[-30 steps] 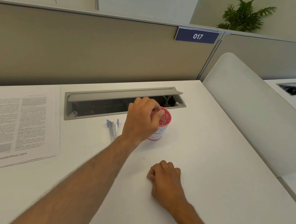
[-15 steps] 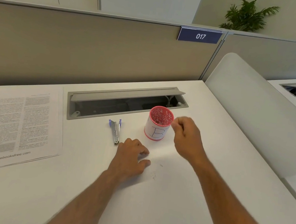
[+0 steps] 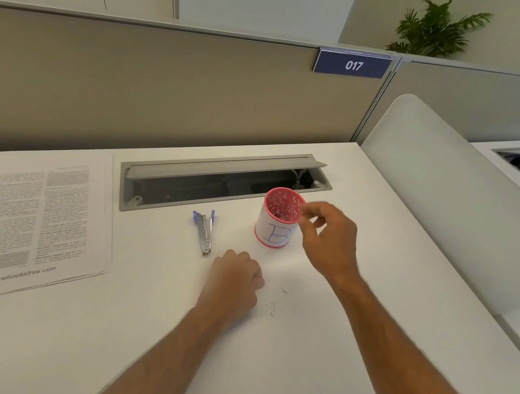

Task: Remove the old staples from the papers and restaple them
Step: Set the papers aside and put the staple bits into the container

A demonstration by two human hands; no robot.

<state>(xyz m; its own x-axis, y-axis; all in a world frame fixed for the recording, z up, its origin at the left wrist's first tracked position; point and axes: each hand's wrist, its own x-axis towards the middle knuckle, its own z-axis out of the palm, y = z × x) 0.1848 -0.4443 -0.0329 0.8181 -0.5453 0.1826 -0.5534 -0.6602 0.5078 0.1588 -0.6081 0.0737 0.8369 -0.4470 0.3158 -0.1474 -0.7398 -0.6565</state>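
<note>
Forearms come in from the near edge over the white tabletop [image 3: 358,391], both bare. Left hand [image 3: 234,279] rests knuckles-up on the surface, fingers curled under into a clenched grip; whether anything tiny sits inside it can't be told. Just right of that hand lie loose staples [image 3: 272,309], a small scatter w/ one more bit a little farther up, all flat on the surface and apart from the hand. Right hand [image 3: 329,235] hovers above the surface, thumb and forefinger brought together at the right side of the cup rim, other fingers loosely curled; if sth. is pinched there it's too small and blurred to tell, so the grip state stays unclear. Cup [image 3: 278,220] stands upright, red mesh w/ a white paper wrap marked "B", near the right hand's fingertips. Left of the cup, apart from it, the staple remover [image 3: 204,232] lies flat, metal body w/ blue tabs pointing away, its near tip close to the left hand but not touching. Farther left, well apart from both hands, the papers [image 3: 37,220] lie flat as a printed stack, text facing up. Behind remover and cup, the cable tray [image 3: 221,178] sits recessed w/ its lid tilted up. Beyond: partition [image 3: 167,85], "017" sign [image 3: 352,65], plant [image 3: 436,28].
</note>
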